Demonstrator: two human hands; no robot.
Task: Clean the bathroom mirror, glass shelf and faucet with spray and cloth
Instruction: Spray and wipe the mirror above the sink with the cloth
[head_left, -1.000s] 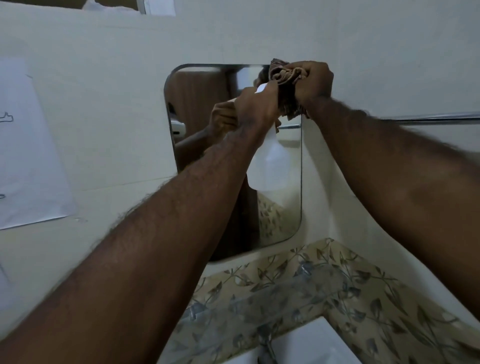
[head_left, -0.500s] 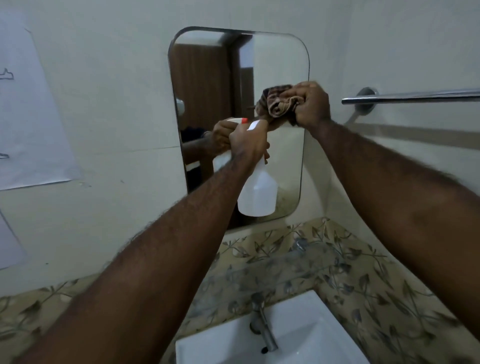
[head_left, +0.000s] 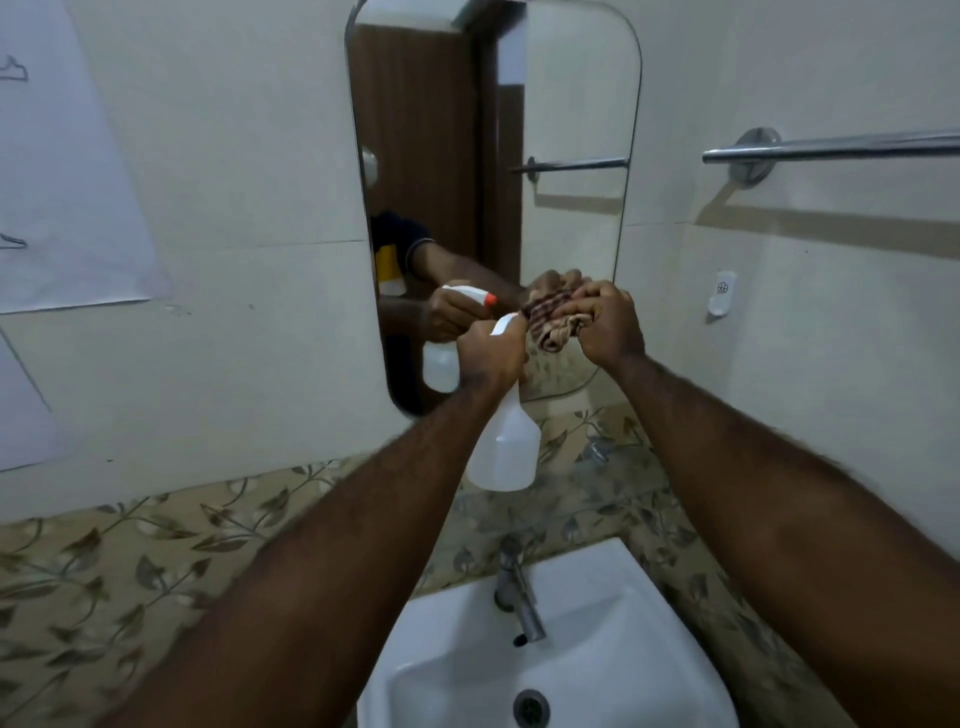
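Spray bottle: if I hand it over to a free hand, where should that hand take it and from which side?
Take the spray bottle by its narrow neck, under the trigger head, where the left hand has its grip now. Come from the left: the bottle hangs upright, and the right hand with the cloth crowds the right.

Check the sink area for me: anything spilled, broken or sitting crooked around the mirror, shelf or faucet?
Nothing stands out. The mirror looks intact, the faucet stands upright over the sink, and no spill shows. The left hand holds the spray bottle; the right hand presses the cloth at the mirror's lower right.
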